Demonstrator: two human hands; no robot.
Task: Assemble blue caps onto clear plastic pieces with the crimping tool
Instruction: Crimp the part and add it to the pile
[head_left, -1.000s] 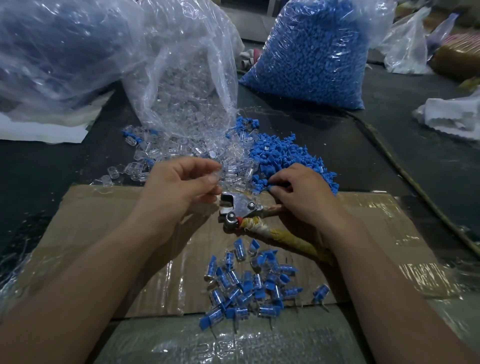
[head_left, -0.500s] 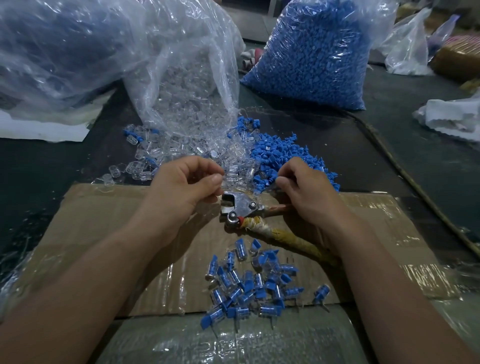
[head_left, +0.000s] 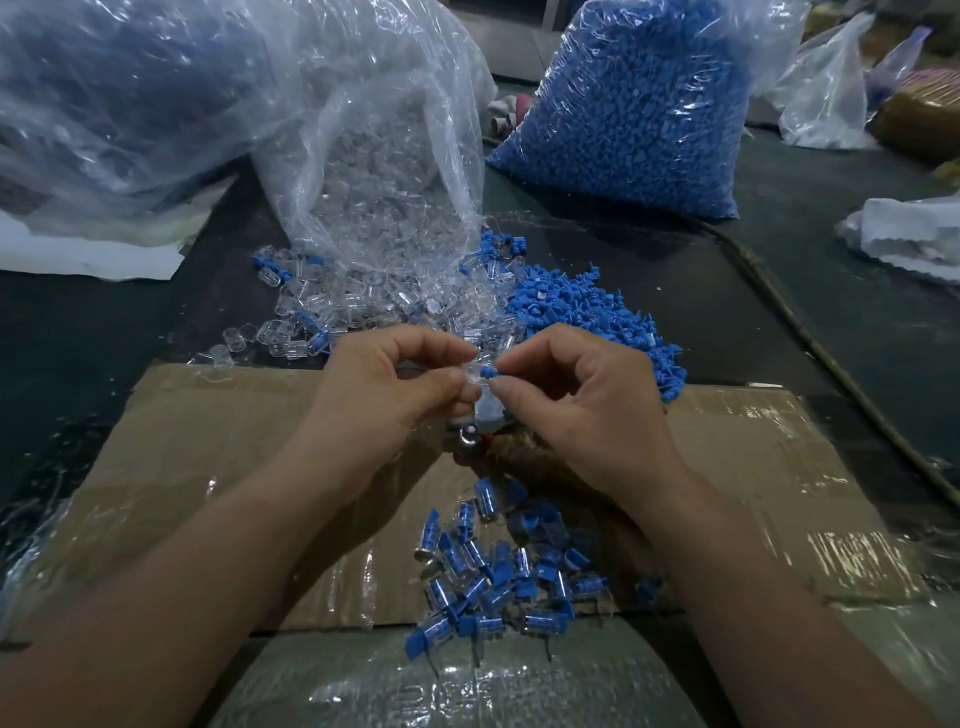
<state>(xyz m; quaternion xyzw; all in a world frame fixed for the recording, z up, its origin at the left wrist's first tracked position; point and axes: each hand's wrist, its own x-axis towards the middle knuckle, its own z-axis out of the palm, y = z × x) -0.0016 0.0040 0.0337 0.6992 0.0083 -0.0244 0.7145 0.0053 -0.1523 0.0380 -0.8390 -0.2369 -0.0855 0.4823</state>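
Note:
My left hand (head_left: 384, 395) pinches a clear plastic piece (head_left: 474, 375) between thumb and forefinger. My right hand (head_left: 582, 400) pinches a blue cap (head_left: 489, 371) and holds it against that piece. Both meet above the crimping tool (head_left: 475, 431), which lies on the cardboard mostly hidden beneath my hands. Loose clear pieces (head_left: 332, 306) spill from an open clear bag (head_left: 384, 171). A heap of loose blue caps (head_left: 587, 312) lies to their right. A pile of assembled blue-and-clear pieces (head_left: 498, 566) sits on the cardboard near me.
Taped cardboard (head_left: 218, 457) covers the dark table. A full bag of blue caps (head_left: 634, 104) stands at the back right. A large clear bag (head_left: 114, 98) fills the back left. White plastic (head_left: 909, 234) lies at the right edge.
My right hand left the blue heap with a cap and moved left to meet my left hand. Both hands rose over the crimping tool, covering most of it.

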